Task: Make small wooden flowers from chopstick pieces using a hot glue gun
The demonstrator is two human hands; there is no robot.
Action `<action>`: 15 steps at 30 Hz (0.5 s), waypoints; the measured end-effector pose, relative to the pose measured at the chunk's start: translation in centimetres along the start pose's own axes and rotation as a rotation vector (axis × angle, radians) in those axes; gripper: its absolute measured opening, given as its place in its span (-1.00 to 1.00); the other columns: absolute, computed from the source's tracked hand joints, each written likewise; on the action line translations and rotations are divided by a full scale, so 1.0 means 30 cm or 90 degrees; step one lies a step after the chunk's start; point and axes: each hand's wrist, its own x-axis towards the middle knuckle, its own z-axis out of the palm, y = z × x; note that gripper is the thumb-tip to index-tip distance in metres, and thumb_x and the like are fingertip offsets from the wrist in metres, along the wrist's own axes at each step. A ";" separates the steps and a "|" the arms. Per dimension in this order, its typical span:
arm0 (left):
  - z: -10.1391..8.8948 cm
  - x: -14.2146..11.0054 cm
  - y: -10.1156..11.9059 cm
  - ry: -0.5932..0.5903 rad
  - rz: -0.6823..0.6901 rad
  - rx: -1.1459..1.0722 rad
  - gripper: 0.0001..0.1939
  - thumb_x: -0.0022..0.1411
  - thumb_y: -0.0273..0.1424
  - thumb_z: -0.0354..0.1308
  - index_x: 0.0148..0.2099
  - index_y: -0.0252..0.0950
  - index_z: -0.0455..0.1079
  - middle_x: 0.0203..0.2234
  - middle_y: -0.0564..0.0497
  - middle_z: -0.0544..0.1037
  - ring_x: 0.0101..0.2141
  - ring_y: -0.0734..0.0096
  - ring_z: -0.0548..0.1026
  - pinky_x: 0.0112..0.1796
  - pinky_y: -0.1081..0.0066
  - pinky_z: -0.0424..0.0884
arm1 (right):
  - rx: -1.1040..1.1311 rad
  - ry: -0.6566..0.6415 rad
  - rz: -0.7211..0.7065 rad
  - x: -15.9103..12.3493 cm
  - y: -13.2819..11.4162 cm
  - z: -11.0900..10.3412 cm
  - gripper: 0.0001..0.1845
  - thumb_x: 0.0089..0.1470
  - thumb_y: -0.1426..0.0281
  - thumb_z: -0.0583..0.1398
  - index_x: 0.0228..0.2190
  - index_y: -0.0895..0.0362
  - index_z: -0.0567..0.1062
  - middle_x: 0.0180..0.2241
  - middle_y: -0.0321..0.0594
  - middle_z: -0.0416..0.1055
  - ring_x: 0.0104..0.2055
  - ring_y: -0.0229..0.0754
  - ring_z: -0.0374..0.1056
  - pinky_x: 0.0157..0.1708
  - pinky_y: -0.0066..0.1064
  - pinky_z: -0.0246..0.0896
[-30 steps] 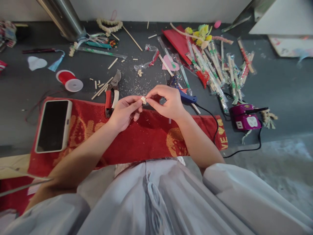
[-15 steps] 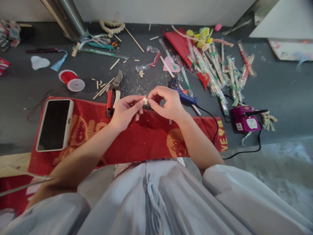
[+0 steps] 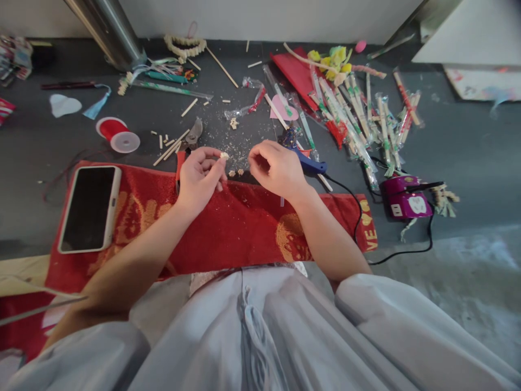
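Observation:
Between the thumb and forefinger of my left hand (image 3: 200,179) is a small cream cluster of short stick pieces (image 3: 224,156). My right hand (image 3: 277,167) is apart from it, its fingers curled together; whatever they may pinch is hidden. On the table between the hands lie two small cream clusters (image 3: 236,173), and a similar star-shaped cluster (image 3: 233,123) sits farther back among crumbs. Pruning shears (image 3: 194,133) lie behind my left hand, their handles mostly covered. Just beyond my right hand rests a blue glue gun (image 3: 313,164) with a black cord.
A red towel (image 3: 228,233) covers the front edge, with a phone (image 3: 89,209) on its left. Nearby are a spool of red thread (image 3: 116,130) and cut sticks (image 3: 173,146). Wrapped chopsticks (image 3: 345,119) and a purple power block (image 3: 407,198) lie to the right.
My hands have parted. The left hand has drawn leftward with the small cluster, over the shears' handles. The right hand has let go of the cluster. Two clusters now show between the hands.

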 end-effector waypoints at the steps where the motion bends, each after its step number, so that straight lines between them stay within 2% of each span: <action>1: -0.005 0.004 0.003 0.006 -0.003 0.026 -0.81 0.22 -0.24 0.23 -0.24 -0.22 0.35 -0.67 0.19 0.41 -0.75 0.63 0.27 -0.68 0.55 0.18 | -0.028 -0.003 0.006 0.000 0.002 -0.001 -0.82 0.16 0.41 0.05 -0.38 0.17 0.44 -0.38 -0.19 0.44 -0.40 -0.29 0.27 -0.38 -0.41 0.09; 3: -0.016 0.009 0.011 0.020 0.027 0.129 -0.88 0.20 -0.32 0.22 -0.25 -0.22 0.36 -0.64 0.17 0.42 -0.67 0.61 0.31 -0.59 0.54 0.25 | -0.070 -0.020 0.016 0.000 0.003 -0.002 -0.79 0.19 0.40 0.04 -0.36 0.18 0.46 -0.37 -0.17 0.46 -0.40 -0.28 0.28 -0.40 -0.39 0.06; 5: -0.026 0.010 0.017 0.016 0.092 0.289 -0.91 0.16 -0.37 0.23 -0.25 -0.23 0.41 -0.59 0.13 0.45 -0.58 0.54 0.36 -0.47 0.49 0.32 | -0.095 -0.044 0.021 0.000 0.000 -0.002 -0.77 0.20 0.40 0.04 -0.34 0.18 0.47 -0.36 -0.17 0.46 -0.39 -0.27 0.28 -0.40 -0.39 0.05; 9: -0.043 0.015 0.000 -0.039 0.226 0.563 -0.89 0.19 -0.40 0.16 -0.22 -0.22 0.49 -0.45 0.00 0.54 -0.31 0.26 0.47 -0.14 0.24 0.39 | -0.117 -0.075 0.026 0.001 -0.003 0.000 -0.77 0.22 0.39 0.04 -0.34 0.17 0.48 -0.36 -0.16 0.47 -0.38 -0.25 0.29 -0.40 -0.38 0.03; 11: -0.048 0.018 -0.015 -0.063 0.258 0.625 -0.84 0.25 -0.36 0.11 -0.19 -0.22 0.50 -0.36 -0.06 0.56 -0.19 0.14 0.48 -0.05 0.14 0.36 | -0.122 -0.082 0.032 0.002 -0.003 0.001 -0.76 0.22 0.39 0.04 -0.34 0.17 0.48 -0.35 -0.15 0.47 -0.37 -0.25 0.30 -0.40 -0.38 0.02; 15: -0.051 0.013 -0.027 -0.073 0.269 0.674 -0.74 0.33 -0.26 0.03 -0.20 -0.22 0.52 -0.29 -0.13 0.55 -0.06 0.00 0.43 -0.01 0.05 0.32 | -0.133 -0.092 0.047 0.004 -0.001 -0.003 -0.76 0.22 0.39 0.04 -0.33 0.18 0.49 -0.33 -0.13 0.49 -0.35 -0.23 0.32 -0.38 -0.37 0.03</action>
